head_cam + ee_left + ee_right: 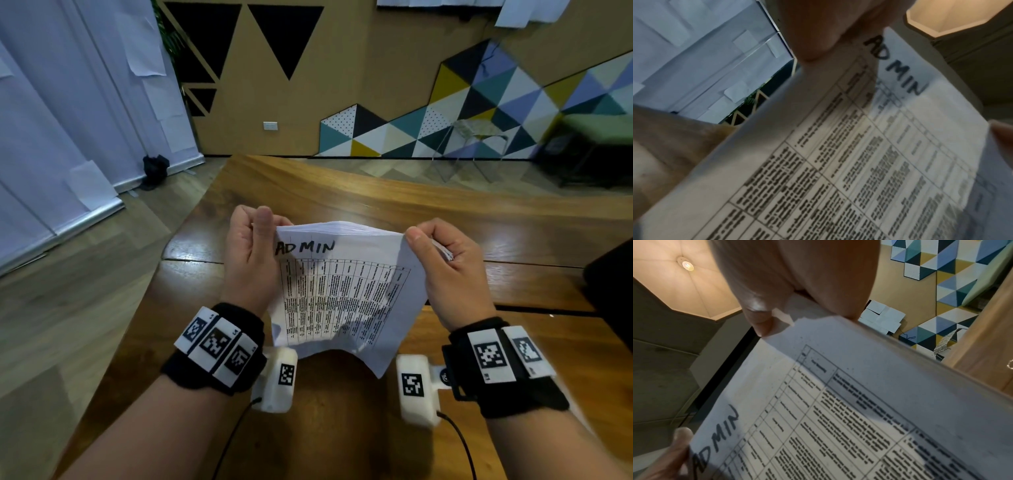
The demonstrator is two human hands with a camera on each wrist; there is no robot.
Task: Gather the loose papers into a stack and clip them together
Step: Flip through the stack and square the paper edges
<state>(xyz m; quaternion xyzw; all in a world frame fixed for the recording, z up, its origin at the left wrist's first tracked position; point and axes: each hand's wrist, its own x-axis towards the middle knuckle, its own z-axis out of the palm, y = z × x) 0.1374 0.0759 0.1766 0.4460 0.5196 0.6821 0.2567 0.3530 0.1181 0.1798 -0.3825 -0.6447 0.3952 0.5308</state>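
With your left hand [251, 255] and right hand [448, 270] each pinching a top corner of the paper stack [346, 294] held between them above the desk [359, 202], tap its lower edge down to square the sheets before clipping
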